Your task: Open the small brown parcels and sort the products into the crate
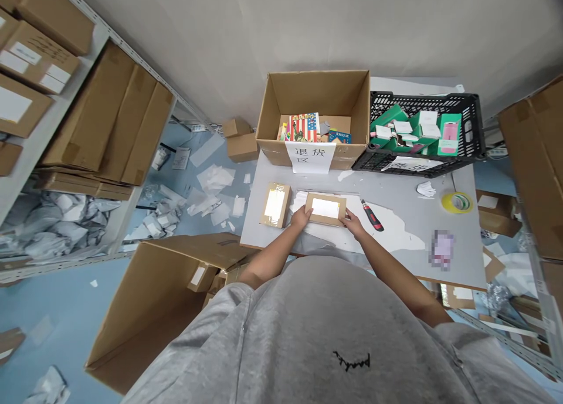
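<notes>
Between my two hands is a small cardboard box [326, 217] with a white label on top, just over the near part of the table. My left hand [301, 217] grips its left end. The fingers of my right hand [353, 223] close on its right end. A second cardboard box [268, 215], taped and labelled, lies left of my left hand. To the right of my right hand rests a red and black utility knife [372, 215] on white paper [396, 227].
At the table's back stand a large open carton [352, 108] with books and a black crate [472, 128] of green and white boxes. Yellow tape [447, 202] and crumpled paper [426, 189] lie right. A big open carton [127, 310] stands at lower left; shelves flank both sides.
</notes>
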{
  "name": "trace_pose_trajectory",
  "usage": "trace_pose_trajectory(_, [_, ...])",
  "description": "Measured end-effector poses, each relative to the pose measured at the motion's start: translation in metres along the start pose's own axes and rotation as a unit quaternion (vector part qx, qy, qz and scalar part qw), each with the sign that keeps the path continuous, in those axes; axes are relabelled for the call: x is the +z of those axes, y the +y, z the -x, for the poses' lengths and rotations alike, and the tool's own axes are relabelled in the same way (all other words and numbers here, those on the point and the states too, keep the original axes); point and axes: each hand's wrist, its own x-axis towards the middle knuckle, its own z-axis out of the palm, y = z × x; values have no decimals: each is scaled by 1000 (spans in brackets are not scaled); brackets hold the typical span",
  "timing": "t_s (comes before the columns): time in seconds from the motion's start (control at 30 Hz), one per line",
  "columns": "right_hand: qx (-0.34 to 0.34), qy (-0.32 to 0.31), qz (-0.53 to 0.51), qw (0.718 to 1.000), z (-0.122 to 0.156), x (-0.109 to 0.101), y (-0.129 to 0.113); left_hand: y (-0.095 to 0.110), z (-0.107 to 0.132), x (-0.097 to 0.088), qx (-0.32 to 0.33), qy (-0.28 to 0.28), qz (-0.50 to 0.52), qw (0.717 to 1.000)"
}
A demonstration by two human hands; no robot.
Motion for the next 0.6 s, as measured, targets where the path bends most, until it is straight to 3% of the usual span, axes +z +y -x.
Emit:
trace_pose_trajectory(0.2, [39,51,32,997,4,-6,-25,17,3,-14,-54,45,15,997])
trace_pose_trajectory(0.37, [68,41,13,997,4,-7,-40,30,-2,-14,-65,32,9,997])
trace_pose_trajectory(0.47, [31,30,-27,999,4,-9,-38,27,-5,-10,-43,31,8,999])
trace_pose_trajectory(0.6, [-62,36,-49,996,1,-14,-33,15,-7,-6,54,56,45,996])
